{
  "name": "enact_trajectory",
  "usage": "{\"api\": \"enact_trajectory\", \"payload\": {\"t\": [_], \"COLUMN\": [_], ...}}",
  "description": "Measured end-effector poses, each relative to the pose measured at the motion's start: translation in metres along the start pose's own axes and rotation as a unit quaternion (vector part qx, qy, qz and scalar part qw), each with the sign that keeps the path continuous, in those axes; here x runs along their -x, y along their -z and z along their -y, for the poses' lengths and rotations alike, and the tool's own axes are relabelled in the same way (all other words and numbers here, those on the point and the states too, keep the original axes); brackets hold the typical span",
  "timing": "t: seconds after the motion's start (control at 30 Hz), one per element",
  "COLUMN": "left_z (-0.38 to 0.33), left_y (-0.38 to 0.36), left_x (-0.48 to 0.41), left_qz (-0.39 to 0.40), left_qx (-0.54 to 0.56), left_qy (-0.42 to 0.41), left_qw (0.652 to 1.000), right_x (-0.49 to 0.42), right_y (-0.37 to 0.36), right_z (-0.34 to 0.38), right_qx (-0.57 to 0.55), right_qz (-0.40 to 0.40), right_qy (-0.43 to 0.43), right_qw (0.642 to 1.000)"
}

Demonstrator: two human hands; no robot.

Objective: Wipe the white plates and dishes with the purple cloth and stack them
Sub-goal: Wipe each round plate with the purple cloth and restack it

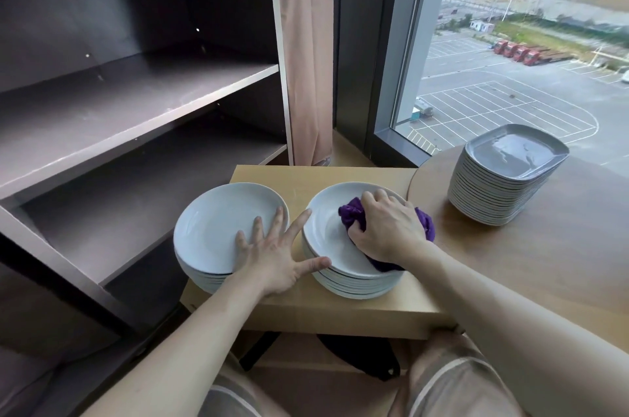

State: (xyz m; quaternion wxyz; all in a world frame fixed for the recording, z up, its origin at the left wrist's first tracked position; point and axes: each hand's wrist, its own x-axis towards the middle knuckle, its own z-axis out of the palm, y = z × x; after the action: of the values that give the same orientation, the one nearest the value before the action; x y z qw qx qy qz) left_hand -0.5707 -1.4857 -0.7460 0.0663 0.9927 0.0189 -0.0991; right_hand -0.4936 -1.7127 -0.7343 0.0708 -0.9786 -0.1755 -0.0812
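Right hand (384, 229) grips purple cloth (352, 214) on right plate stack (326, 234); left hand (275, 254) spread flat on left stack (211, 226).

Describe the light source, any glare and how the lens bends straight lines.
Head view: daylight comes through the window; the top square plate reflects it as glare; the shelf unit interior is dim. Head view: its post and the window frame lean apart upward, wide-angle distortion; the left hand and the right hand gripping the purple cloth look sharp.
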Motion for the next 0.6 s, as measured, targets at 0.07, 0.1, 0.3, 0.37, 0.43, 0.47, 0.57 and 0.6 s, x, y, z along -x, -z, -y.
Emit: {"api": "enact_trajectory", "payload": {"t": [0.07,0.1,0.3,0.37,0.43,0.47,0.57,0.6], "left_z": [-0.001,-0.001,-0.002,-0.002,-0.002,-0.002,0.000,0.000], "left_y": [0.001,0.001,0.003,0.004,0.003,0.002,0.000,-0.001], "left_x": [0.001,0.000,0.001,0.001,0.001,0.000,-0.001,-0.001], "left_qz": [0.000,0.002,0.016,0.022,0.018,0.014,0.003,0.005], "left_qx": [-0.005,-0.004,0.004,0.008,0.014,0.015,0.021,0.021], "left_qy": [0.000,0.001,0.007,0.007,0.005,0.005,0.007,0.009], "left_qw": [1.000,1.000,1.000,1.000,1.000,1.000,1.000,1.000], "right_x": [0.007,0.010,0.010,0.006,0.002,0.000,-0.009,-0.013], "right_y": [0.004,0.005,0.008,0.004,-0.002,-0.005,-0.012,-0.014], "right_z": [0.007,0.010,0.033,0.038,0.041,0.042,0.045,0.045], "right_qx": [-0.022,-0.041,-0.148,-0.151,-0.143,-0.138,-0.118,-0.111], "right_qz": [0.015,0.022,0.065,0.048,0.023,0.009,-0.019,-0.023], "right_qy": [0.013,0.026,0.103,0.107,0.105,0.102,0.096,0.096], "right_qw": [1.000,0.999,0.981,0.982,0.984,0.985,0.988,0.989]}}
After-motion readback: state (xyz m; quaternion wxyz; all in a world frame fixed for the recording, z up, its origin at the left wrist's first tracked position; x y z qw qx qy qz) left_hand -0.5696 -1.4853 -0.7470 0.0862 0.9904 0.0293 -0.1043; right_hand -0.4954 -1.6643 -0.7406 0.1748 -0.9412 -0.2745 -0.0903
